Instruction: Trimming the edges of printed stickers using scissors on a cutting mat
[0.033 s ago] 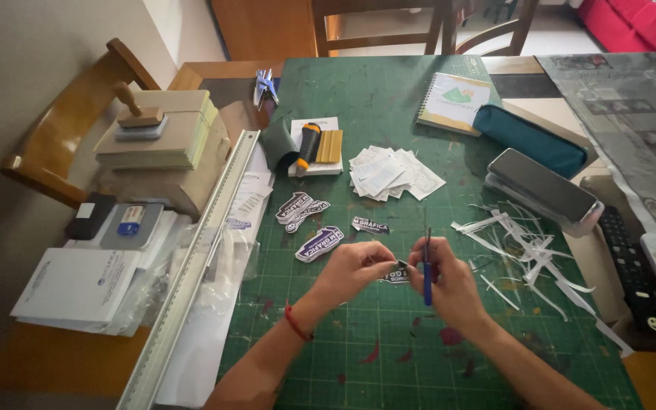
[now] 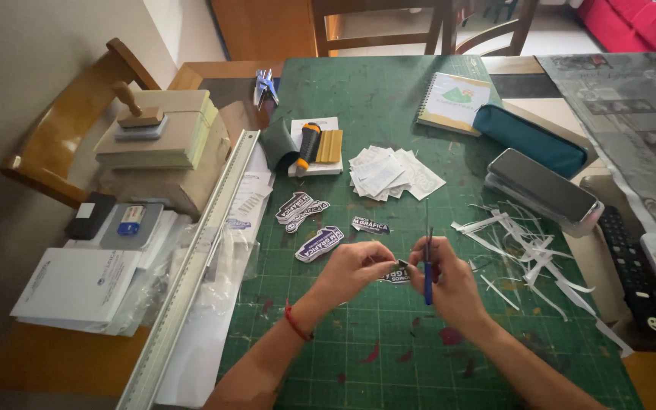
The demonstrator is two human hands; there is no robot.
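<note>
Item: printed sticker (image 2: 396, 273) on green cutting mat (image 2: 389, 99), pinched in my left hand (image 2: 354, 267). My right hand (image 2: 449, 285) grips blue craft knife (image 2: 427, 262), probably; trim slowly, following the outline.

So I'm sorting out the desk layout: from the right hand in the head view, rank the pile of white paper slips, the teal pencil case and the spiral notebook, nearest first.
From the right hand:
1. Pile of white paper slips, up and slightly left on the green mat.
2. Teal pencil case, farther up and right.
3. Spiral notebook, at the mat's far edge.
</note>
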